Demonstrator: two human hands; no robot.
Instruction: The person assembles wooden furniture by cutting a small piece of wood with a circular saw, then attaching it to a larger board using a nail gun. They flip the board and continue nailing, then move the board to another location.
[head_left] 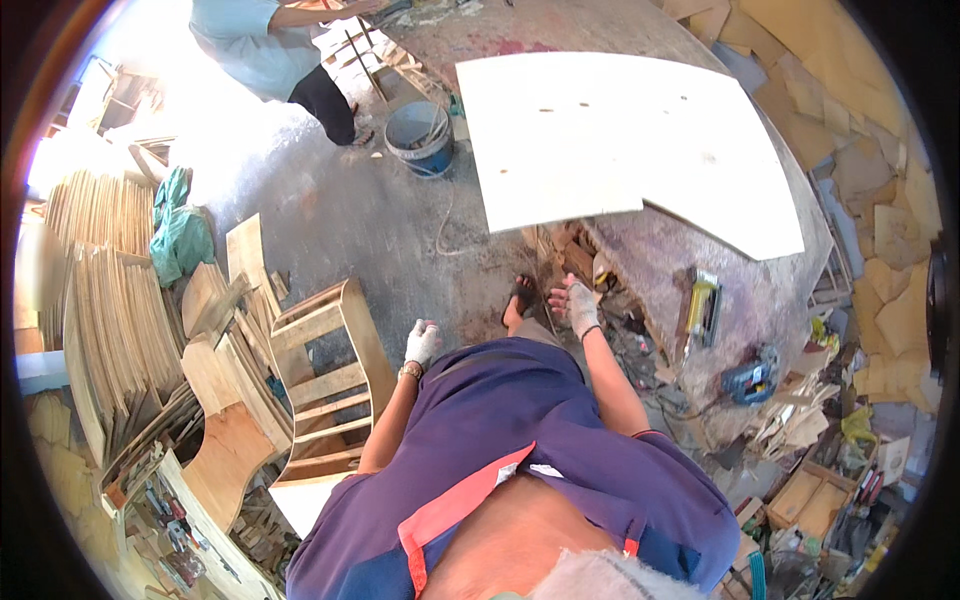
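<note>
My left hand (422, 343), in a pale work glove with bare fingertips, hangs beside my left thigh. Its fingers are curled in, and nothing shows in them. To its left stands a curved wooden frame (330, 385) with several cross slats; the hand is apart from it. My right hand (577, 304), gloved the same way, is held out by the near edge of the workbench (640, 262). Its fingers are loosely apart with nothing held. Beyond it, a large white board (610, 140) with an angled near edge lies on the bench.
On the bench lie a yellow-and-silver power tool (703, 308) and a blue jigsaw (750, 375). A blue bucket (420, 140) stands on the floor (350, 210). Stacked curved plywood pieces (120, 330) fill the left side. Another person (245, 50) is at the far left.
</note>
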